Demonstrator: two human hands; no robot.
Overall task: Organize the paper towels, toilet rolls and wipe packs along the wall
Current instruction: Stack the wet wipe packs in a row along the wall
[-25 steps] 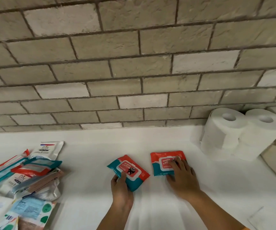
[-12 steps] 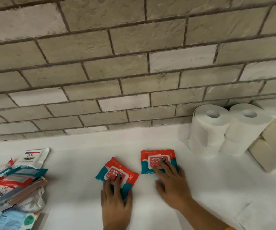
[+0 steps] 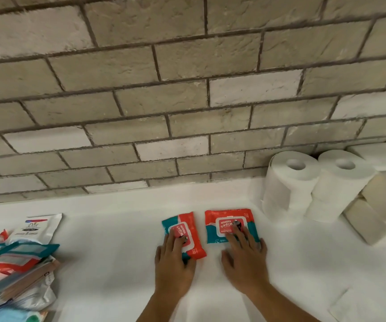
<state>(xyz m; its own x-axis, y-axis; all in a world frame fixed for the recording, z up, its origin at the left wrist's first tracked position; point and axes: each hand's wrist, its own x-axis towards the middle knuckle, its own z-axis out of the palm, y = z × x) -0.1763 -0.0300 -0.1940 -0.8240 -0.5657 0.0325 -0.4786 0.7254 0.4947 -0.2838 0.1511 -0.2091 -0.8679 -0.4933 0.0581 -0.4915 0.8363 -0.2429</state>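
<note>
Two red-and-teal wipe packs lie flat on the white counter, side by side. My left hand (image 3: pixel 174 263) presses straight fingers on the left wipe pack (image 3: pixel 182 225), which lies slightly askew. My right hand (image 3: pixel 243 256) rests flat on the right wipe pack (image 3: pixel 227 219), squared to the wall. To the right, two white toilet rolls (image 3: pixel 289 182) (image 3: pixel 340 184) stand upright against the brick wall (image 3: pixel 187 101). Beige paper towel rolls (image 3: pixel 366 224) lie on their sides beyond them.
A loose heap of wipe packs (image 3: pixel 18 259) lies at the left edge, with a white Dove pack (image 3: pixel 39 226) on its far side. A folded white paper sheet (image 3: pixel 359 307) lies at the lower right. The white counter (image 3: pixel 108 240) stretches between heap and hands.
My left hand has turned the left pack from diagonal to nearly upright and slid it toward the wall, beside the right pack. My right hand stayed on its pack.
</note>
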